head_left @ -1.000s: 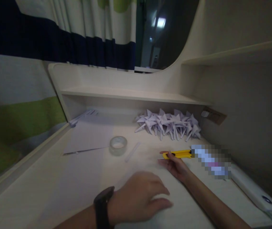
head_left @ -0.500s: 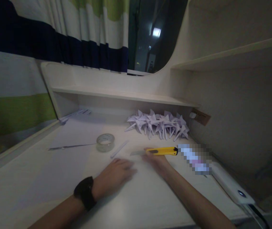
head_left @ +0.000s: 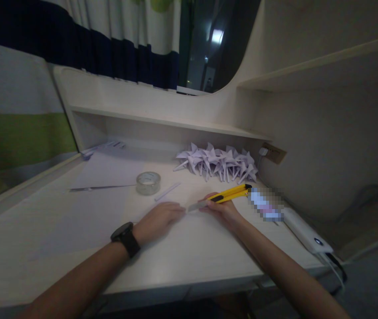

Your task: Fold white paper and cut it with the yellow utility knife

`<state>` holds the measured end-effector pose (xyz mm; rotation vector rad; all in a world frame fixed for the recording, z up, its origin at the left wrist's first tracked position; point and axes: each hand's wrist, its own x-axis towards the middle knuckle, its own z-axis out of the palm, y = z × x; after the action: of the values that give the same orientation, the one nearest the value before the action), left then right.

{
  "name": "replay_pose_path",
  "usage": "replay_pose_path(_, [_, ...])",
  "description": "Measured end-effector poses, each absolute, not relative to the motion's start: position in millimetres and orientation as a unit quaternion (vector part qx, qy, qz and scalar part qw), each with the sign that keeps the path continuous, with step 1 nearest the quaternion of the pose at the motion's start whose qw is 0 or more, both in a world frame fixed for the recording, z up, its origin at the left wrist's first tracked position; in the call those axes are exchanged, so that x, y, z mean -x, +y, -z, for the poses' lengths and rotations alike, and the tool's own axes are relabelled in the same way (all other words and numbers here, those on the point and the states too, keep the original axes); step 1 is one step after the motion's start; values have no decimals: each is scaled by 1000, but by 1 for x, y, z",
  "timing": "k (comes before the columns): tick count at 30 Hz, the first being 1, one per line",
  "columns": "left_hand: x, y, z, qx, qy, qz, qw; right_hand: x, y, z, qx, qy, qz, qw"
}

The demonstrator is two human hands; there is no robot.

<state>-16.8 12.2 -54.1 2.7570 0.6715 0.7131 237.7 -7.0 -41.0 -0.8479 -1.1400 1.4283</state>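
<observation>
My right hand (head_left: 224,210) grips a yellow utility knife (head_left: 230,193), its handle tilted up to the right and its blade out toward the left. My left hand (head_left: 162,217), with a black watch (head_left: 126,238) on the wrist, rests low over the desk. Its fingers are drawn together close to the blade tip; whatever they pinch, if anything, is too small to make out. Just beyond the left hand lies a thin white paper stick (head_left: 168,192). Left of that stick sits a roll of clear tape (head_left: 148,183).
White paper sheets (head_left: 109,166) cover the desk's left part. Several paper pinwheels (head_left: 217,161) are heaped at the back under the shelf (head_left: 162,124). To the right lie a phone with a blurred-out screen (head_left: 264,206) and a white power strip (head_left: 306,232) with cables.
The view has tipped downward, showing the desk's front edge. My hands are closer together, and the knife's handle end has risen. The left fingers have come near the blade tip.
</observation>
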Motion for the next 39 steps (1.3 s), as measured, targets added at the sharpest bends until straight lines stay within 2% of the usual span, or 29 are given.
replay_pose_path(8, [16,14,55,-941,227,-238,78,-231,-17,43,419,-535,-468,565])
replay_pose_path(23, [13,11,52,-941,230,-243,60,-232,-14,49,433,-590,-404,548])
replay_pose_path(39, [12,10,49,-945,216,-238,66,-236,-13,52,414,-619,-393,539])
